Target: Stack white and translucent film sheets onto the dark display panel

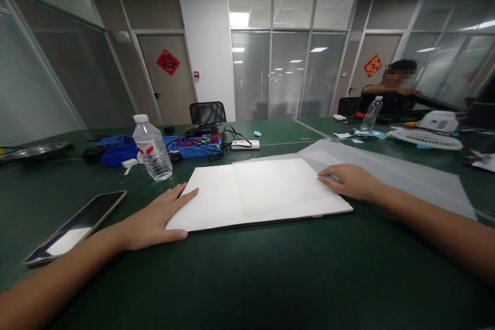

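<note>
A white sheet [263, 193] lies flat on a thin dark board on the green table [247, 273] in front of me. My left hand [157, 219] rests flat against the sheet's left edge, fingers stretched out and apart. My right hand [348, 180] lies on the sheet's right edge, fingers curved down onto the paper, holding nothing that I can see. A translucent plastic sheet [390, 170] spreads out under and beyond my right hand.
A water bottle [152, 148] stands left of the white sheet and a smartphone [75, 227] lies at near left. A blue tray [185, 145] with wires sits behind. A person sits at far right beside another bottle [371, 113] and a white fan [427, 138].
</note>
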`<control>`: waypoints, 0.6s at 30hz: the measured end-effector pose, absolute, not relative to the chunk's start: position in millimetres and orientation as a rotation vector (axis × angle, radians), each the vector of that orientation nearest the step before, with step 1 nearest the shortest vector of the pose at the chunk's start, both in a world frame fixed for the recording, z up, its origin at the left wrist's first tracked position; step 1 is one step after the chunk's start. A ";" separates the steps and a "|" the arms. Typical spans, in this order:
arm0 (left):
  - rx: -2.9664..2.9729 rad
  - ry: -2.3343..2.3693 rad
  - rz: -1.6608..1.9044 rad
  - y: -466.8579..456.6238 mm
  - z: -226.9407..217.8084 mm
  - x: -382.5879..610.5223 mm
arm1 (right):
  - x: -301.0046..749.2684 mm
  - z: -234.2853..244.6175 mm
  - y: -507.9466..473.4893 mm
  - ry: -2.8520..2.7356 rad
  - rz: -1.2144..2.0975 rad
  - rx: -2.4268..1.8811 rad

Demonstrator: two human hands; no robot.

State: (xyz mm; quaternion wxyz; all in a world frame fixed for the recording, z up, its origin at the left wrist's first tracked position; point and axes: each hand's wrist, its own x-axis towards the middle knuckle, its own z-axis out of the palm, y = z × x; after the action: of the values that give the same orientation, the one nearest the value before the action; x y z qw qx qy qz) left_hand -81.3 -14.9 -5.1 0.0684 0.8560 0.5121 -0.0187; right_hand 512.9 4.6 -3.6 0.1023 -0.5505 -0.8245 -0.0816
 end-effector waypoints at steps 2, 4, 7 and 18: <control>2.576 1.543 -0.056 -15.8 -3.9 -80.3 | 505.0 -1.1 -0.3 -2.457 -0.160 -1.524; 2.575 1.543 -0.066 -15.1 -4.8 -80.9 | 497.3 1.3 -4.6 -2.478 -0.097 -1.362; 2.610 1.517 -0.042 -12.9 -7.5 -82.8 | 493.7 1.4 -5.3 -2.453 -0.174 -1.267; 2.629 1.516 -0.026 -10.6 -9.8 -88.0 | 508.0 -14.1 5.7 -2.531 -0.002 -1.277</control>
State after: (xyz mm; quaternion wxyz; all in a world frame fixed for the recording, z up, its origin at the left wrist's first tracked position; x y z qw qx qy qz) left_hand -88.0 -10.6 -9.8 0.0532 0.8650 0.4988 -0.0085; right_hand 508.0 5.7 -14.1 0.1526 -0.4451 -0.8824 -0.0008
